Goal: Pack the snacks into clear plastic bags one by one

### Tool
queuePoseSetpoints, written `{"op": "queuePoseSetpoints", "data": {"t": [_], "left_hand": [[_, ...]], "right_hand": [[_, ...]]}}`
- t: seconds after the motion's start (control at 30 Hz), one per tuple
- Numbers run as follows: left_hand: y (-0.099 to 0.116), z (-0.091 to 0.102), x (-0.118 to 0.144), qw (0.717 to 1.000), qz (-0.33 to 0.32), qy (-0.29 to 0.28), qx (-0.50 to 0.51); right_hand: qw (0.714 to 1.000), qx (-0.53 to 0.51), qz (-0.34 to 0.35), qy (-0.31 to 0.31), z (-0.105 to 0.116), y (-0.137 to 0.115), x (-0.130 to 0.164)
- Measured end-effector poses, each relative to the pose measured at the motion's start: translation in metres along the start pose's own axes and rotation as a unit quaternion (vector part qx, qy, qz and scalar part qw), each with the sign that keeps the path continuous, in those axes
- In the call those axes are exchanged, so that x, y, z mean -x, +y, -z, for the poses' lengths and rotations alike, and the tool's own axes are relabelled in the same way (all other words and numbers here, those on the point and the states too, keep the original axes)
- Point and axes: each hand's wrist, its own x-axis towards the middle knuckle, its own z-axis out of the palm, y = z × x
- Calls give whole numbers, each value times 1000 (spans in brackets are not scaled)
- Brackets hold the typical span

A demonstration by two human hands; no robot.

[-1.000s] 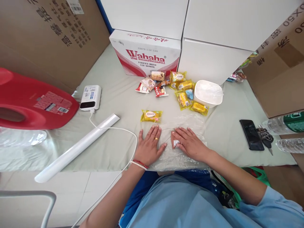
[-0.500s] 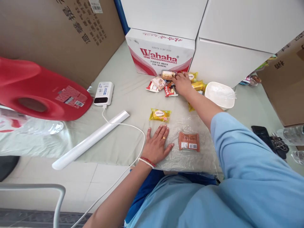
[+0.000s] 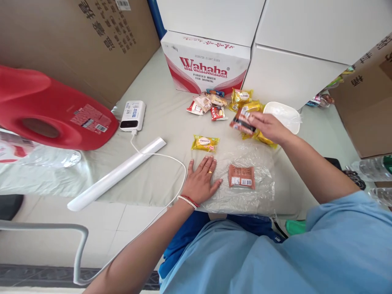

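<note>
This looks like a stockroom or packing corner rather than a home; brown shipping cartons (image 3: 76, 45) printed with characters stand far left and far right, stacked white boxes (image 3: 294, 45) fill the far side, and a Wahaha water carton (image 3: 208, 65) sits among them; the bench (image 3: 159, 122) wears a plain pale green cloth; loose wrapped snacks (image 3: 226, 106) lie heaped near the cartons; a large red jug (image 3: 45, 110) rests at the left; the floor (image 3: 122, 228) is tiled.

Bright, even light, soft shadows; wide-angle bending at the edges.
</note>
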Motion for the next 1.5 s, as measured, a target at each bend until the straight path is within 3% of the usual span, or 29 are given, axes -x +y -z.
{"op": "queuePoseSetpoints", "data": {"t": [0.1, 0.2, 0.27, 0.4, 0.53, 0.8, 0.97, 1.07, 1.17, 1.23, 1.3, 1.4, 1.5], "left_hand": [[0, 0, 0, 1000, -1, 2, -1], [1, -1, 0, 1000, -1, 5, -4], [1, -1, -1, 1000, 1, 8, -8], [2, -1, -1, 1000, 1, 11, -11], [2, -2, -1, 1000, 1, 19, -8], [2, -3, -1, 1000, 0, 22, -4], [-2, -5, -2, 1000, -9, 26, 9], [-7, -5, -2, 999, -21, 34, 25], [-11, 4, 5, 995, -26, 90, 33], [-10, 13, 18, 987, -53, 148, 34], [-7, 20, 36, 975, -132, 172, 52], [-4, 16, 63, 945, -279, 128, 115], [-7, 2, 78, 937, -306, 93, 139]], "right_hand": [[986, -23, 51, -155, -6, -12, 58], [974, 14, 82, -211, -27, -18, 98], [976, 89, 60, -192, -42, -16, 116], [983, 174, 21, -55, -61, -12, 137], [984, 146, 67, -73, -70, -16, 152], [984, 168, 58, -31, -86, -15, 167], [985, 156, 51, -44, -92, -12, 160], [984, 163, 38, -62, -90, -15, 157], [988, 142, 52, -25, -75, -19, 169], [991, 105, 78, 18, -62, -21, 189], [992, 66, 108, 28, -50, -19, 217], [988, 68, 132, -33, -48, -11, 261], [982, 122, 128, -64, -58, 4, 289]]}}
